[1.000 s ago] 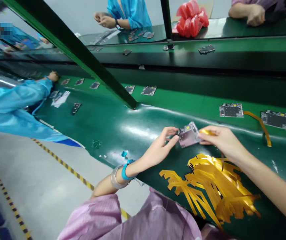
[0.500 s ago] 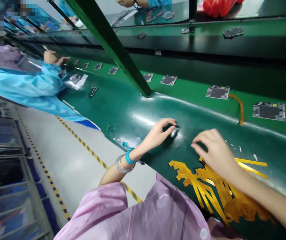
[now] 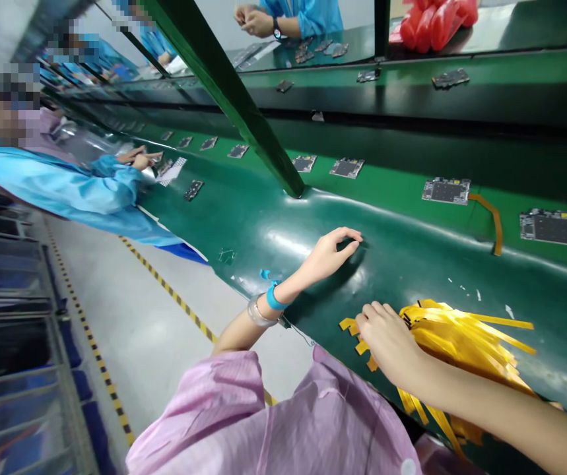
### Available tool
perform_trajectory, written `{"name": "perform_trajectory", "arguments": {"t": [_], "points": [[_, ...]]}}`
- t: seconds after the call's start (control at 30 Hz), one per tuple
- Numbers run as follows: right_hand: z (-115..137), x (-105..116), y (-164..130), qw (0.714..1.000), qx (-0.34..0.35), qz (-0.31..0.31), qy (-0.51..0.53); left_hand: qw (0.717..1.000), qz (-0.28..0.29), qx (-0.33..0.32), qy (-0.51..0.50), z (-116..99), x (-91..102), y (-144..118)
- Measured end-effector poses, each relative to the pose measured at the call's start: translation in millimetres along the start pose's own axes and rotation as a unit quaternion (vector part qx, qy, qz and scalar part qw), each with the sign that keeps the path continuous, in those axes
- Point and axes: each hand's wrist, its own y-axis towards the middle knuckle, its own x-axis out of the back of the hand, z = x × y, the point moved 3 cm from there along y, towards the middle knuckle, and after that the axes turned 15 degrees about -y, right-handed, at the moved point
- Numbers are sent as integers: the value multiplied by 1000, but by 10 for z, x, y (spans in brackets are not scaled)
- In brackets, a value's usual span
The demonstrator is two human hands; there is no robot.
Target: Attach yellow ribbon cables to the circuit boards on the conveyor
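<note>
Yellow tape strips (image 3: 461,336) are lying fanned on worktop (image 3: 263,224); right hand (image 3: 387,336), fingers loosely spread, is touching them; left hand (image 3: 330,254) is pinching nothing visible; no strip lifted yet.

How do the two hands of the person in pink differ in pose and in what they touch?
The left hand hovers over bare green mat, thumb and forefinger curled together; the right hand lies on the yellow tape strips. The left wrist wears a blue band; the right shows none. Both are bare.
</note>
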Motion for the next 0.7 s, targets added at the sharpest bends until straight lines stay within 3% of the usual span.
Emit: {"name": "perform_trajectory", "arguments": {"t": [0.17,0.33,0.5,0.63,0.7], "points": [[-20,16,-16,999,-34,3,-1,997,-1,-4,79,58,128,244],[-58,-28,-62,998,-64,-20,5,984,-37,-18,175,149,429,837],[-33,-43,-52,995,-92,-22,15,950,-67,14,306,215,748,1433],[-70,-28,-10,994,-89,-21,51,911,-98,62,396,227,982,1755],[-110,-23,4,992,-90,-26,78,900,-83,78,422,220,1086,1884]]}}
